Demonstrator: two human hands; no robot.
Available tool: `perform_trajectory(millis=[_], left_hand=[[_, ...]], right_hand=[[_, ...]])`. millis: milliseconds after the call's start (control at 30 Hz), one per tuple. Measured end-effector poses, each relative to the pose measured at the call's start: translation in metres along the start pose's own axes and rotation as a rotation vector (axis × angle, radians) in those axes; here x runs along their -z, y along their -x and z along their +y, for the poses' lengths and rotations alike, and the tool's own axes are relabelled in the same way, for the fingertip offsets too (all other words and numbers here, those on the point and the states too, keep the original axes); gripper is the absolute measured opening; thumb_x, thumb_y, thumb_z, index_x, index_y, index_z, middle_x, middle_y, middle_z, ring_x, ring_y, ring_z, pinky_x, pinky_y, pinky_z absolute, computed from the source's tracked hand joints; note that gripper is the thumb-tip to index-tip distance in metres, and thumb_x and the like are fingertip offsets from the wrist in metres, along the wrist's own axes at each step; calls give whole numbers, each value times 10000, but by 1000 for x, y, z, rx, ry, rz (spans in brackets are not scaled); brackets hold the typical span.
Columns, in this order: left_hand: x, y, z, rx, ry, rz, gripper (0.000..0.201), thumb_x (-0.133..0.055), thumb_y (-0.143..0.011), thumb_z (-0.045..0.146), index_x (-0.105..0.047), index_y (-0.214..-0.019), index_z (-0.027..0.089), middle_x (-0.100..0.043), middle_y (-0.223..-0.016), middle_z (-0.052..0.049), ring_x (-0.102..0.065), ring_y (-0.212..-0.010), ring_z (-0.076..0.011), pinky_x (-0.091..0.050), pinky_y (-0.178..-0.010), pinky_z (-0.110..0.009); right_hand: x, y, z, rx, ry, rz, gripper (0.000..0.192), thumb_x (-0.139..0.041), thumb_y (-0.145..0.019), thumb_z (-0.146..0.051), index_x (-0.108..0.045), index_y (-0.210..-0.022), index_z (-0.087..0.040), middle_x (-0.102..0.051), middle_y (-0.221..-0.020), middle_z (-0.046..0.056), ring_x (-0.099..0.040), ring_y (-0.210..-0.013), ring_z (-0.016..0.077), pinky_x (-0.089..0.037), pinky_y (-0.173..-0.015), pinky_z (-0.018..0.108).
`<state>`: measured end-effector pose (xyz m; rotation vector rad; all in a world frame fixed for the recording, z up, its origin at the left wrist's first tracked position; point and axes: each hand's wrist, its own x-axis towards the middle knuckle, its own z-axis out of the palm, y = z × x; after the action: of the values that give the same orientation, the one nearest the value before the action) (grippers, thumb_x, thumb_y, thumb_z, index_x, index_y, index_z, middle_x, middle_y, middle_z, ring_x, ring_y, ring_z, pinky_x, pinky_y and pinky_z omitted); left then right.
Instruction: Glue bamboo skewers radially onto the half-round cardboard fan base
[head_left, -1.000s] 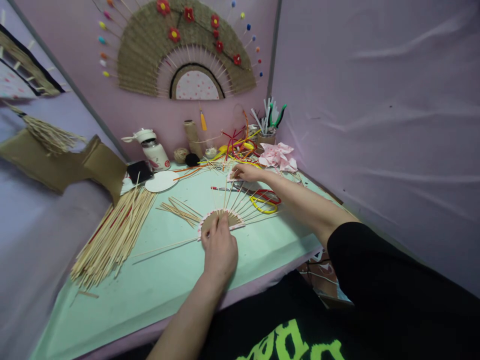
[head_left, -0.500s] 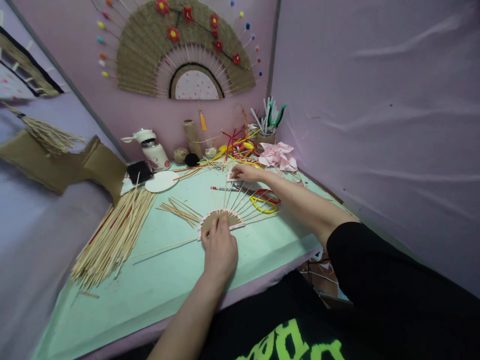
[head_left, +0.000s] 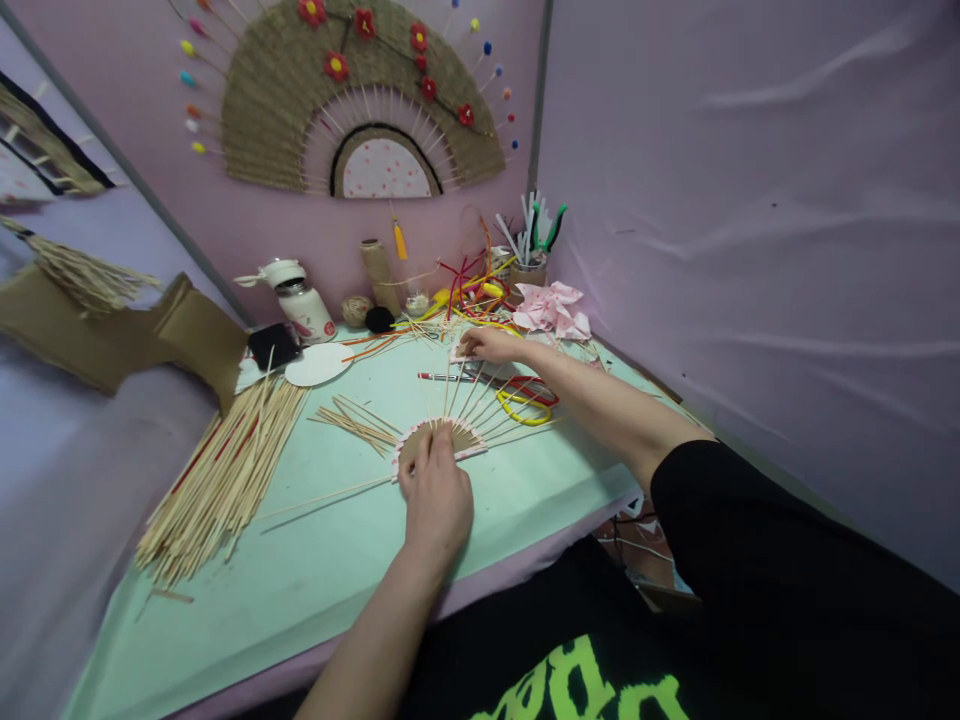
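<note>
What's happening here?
A person's left hand rests on a cardboard half-disc with thin sticks spreading from it. The right hand is at a small spotted piece farther back; its grip is unclear. Scissors lie by the sticks; a stick pile lies left. A fan hangs behind.

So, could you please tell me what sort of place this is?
Most likely a small craft corner: a large flower-trimmed fan on the wall, a heap of thin sticks on the table, and a half-round card under the left hand.
</note>
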<state>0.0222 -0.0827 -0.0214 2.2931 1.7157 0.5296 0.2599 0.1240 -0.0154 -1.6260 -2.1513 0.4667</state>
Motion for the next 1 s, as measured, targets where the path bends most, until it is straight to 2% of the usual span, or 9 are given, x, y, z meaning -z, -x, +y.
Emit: perform_trajectory(millis=[433,500,600,733,1000], left_hand=[[-2,-1,-1,-17,24,-3,628,-382,-823,26,-471,-1436,129,-542,-1469,-163,-385,-1451,-277,-295,-1161,-558],[-1,0,-2,-13,63,23,609,-383,-825,33,-488,-1416,135,-551,-1460,-156,-390,-1446,-274,-302,-1149,-549],[2,1,-4,-7,162,130,552,-383,-835,55,-537,-1353,169,-581,-1426,-127,-429,-1412,-258,-318,-1127,-521],[4,3,-7,-9,266,241,498,-390,-836,71,-573,-1281,200,-628,-1357,-102,-481,-1356,-249,-339,-1094,-485],[4,3,-6,-6,271,230,483,-391,-834,68,-570,-1264,196,-632,-1344,-101,-475,-1348,-258,-341,-1087,-482]], right_hand=[[2,7,-5,64,104,36,391,-556,-825,-87,-665,-1186,-187,-755,-1095,55,-664,-967,188,-469,-844,282],[5,10,-12,109,140,36,321,-579,-853,-135,-692,-1148,-190,-746,-1103,67,-649,-982,196,-448,-854,294],[7,16,-25,204,201,6,187,-612,-869,-189,-749,-996,-202,-738,-1079,71,-614,-1020,216,-397,-887,320],[4,23,-44,319,272,-60,124,-654,-847,-191,-771,-865,-227,-732,-1044,63,-572,-1041,233,-329,-892,347],[-8,25,-55,422,362,-134,156,-631,-841,-163,-770,-828,-232,-734,-995,65,-531,-1032,236,-278,-854,350]])
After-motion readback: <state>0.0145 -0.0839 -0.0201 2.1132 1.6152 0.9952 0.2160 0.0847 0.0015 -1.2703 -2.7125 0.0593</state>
